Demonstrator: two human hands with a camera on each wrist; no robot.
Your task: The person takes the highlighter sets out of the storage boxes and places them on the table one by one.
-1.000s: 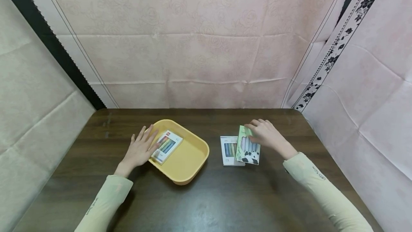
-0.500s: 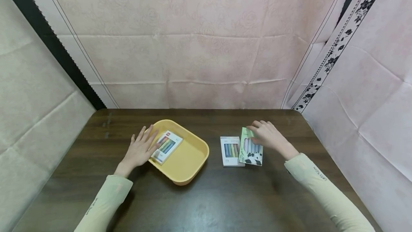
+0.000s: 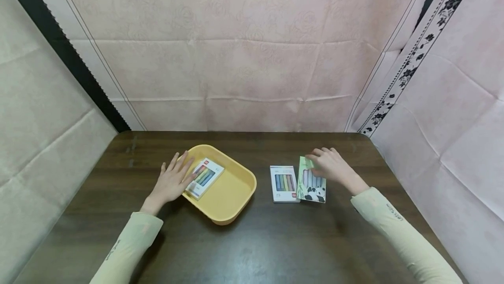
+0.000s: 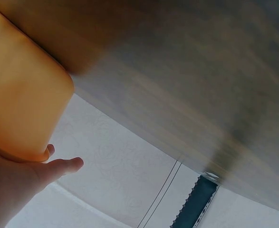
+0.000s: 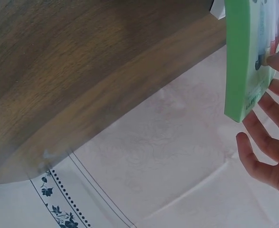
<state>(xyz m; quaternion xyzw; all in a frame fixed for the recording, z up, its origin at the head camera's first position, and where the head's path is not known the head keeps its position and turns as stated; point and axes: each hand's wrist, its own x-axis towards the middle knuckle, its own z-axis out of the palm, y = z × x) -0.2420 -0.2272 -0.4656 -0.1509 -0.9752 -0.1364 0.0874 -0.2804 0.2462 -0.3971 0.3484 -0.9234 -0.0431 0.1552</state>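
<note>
My right hand [image 3: 330, 166] pinches the upper part of a flat green box [image 3: 312, 181] between thumb and fingers. A panda and a row of pastel pen-like sticks show on its front. In the right wrist view, that green box [image 5: 237, 61] has its plain side towards the camera. Just left of it in the head view lies a white box [image 3: 284, 195] showing a row of coloured sticks. My left hand [image 3: 169, 182], fingers spread, rests on the left rim of a yellow tray [image 3: 232, 196]. Inside the tray is a similar white box [image 3: 210, 171], its left edge partly behind my fingers.
Everything stands on a dark wooden table [image 3: 252, 249], its far edge close to a pale patterned cloth [image 3: 252, 69]. More cloth hangs on both sides. Between the tray and the right-hand white box runs a strip of table.
My right hand has moved slightly right with the green box, uncovering more of the white box beside it. My left hand and the tray have stayed put.
</note>
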